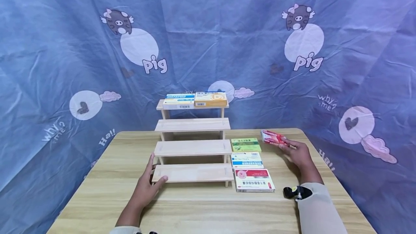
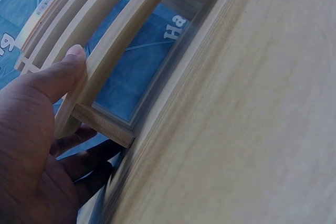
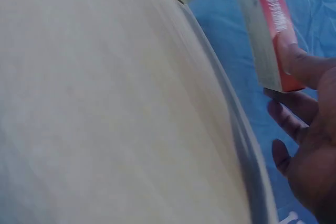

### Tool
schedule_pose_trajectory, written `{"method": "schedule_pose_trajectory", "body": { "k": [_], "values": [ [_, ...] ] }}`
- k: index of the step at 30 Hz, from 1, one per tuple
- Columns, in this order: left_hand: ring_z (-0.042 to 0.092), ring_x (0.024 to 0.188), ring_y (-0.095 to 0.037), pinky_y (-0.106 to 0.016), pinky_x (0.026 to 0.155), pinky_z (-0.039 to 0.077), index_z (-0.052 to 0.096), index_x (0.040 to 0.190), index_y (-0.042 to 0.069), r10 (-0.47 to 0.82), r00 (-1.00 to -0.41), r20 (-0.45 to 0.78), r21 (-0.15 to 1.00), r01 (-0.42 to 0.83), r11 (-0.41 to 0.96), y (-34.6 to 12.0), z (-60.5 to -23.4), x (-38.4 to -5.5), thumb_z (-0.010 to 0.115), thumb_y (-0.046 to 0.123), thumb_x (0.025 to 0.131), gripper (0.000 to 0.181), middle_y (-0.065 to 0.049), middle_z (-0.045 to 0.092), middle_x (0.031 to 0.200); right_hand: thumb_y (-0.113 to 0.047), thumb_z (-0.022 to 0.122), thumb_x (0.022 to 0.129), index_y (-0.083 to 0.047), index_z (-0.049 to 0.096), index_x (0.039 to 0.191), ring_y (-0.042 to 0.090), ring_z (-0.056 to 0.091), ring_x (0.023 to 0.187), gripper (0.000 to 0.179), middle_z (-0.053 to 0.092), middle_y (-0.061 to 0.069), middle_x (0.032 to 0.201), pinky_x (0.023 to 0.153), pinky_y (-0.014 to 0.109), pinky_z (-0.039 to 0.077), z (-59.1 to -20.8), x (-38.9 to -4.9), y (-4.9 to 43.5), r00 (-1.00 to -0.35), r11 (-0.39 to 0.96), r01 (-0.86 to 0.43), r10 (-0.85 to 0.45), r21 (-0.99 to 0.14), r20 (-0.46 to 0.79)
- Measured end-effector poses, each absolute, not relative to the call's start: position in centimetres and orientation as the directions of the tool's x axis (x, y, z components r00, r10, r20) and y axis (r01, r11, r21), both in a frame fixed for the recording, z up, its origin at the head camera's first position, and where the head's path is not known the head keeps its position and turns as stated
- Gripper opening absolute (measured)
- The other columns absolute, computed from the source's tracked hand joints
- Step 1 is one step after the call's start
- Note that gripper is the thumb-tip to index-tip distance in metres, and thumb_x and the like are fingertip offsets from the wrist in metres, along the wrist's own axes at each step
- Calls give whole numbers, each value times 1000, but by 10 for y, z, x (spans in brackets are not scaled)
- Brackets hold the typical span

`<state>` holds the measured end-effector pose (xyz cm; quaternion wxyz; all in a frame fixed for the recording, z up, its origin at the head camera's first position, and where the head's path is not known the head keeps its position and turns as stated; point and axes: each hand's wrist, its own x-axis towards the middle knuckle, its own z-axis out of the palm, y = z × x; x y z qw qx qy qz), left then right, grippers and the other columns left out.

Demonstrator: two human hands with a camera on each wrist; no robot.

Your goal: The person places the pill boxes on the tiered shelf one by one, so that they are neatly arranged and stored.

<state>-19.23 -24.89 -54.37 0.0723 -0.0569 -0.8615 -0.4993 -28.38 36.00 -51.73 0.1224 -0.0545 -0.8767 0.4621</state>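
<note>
The right hand pinches one slim, oblong red-and-white box with white lettering over the right of the desk, near three flat boxes lying beside one four-tier pale wooden rack, gripped by the left hand and topped with two more boxes.

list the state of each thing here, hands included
wooden rack: standing on the table
red box: held up off the table
left hand: gripping the rack's bottom step
right hand: pinching the red box
upper blue-white box: on the top step
yellow box: on the top step
green box: flat on table
lower blue-white box: flat on table
red-white box: flat on table
</note>
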Motion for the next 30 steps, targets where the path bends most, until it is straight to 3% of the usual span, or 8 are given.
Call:
{"method": "schedule_pose_trajectory", "body": {
  "k": [9,14,20,30],
  "values": [
    [67,135,-47,-38,100,58,2,177,41,28,-983,182,851,171,497,-248,-546,-192,78,35,103,106,-30,50,163,-20,76,105,-3,61,151,50,47,150,51,55,34,157,127,66,33,-498,-281,344,-960,526,-72,193,-847,201],
    [67,134,-47,-39,101,58,3,177,40,27,-982,190,845,177,505,-248,-545,-193,79,35,103,106,-30,51,162,-15,77,103,0,65,146,55,51,144,47,60,38,149,123,69,37,-484,-282,336,-937,610,-124,189,-783,295],
    [68,133,-49,-46,102,59,3,178,35,24,-978,207,841,191,507,-247,-544,-192,78,35,103,106,-32,51,161,-14,78,102,2,69,142,52,55,140,44,65,37,141,120,65,40,-467,-283,324,-913,615,-168,197,-771,356],
    [68,132,-49,-43,99,60,4,178,35,34,-979,200,851,191,490,-248,-542,-190,77,34,104,105,-32,49,162,-15,82,99,0,74,137,53,59,132,42,70,36,130,112,66,44,-435,-276,304,-893,667,-242,130,-705,430]
  ]
}}
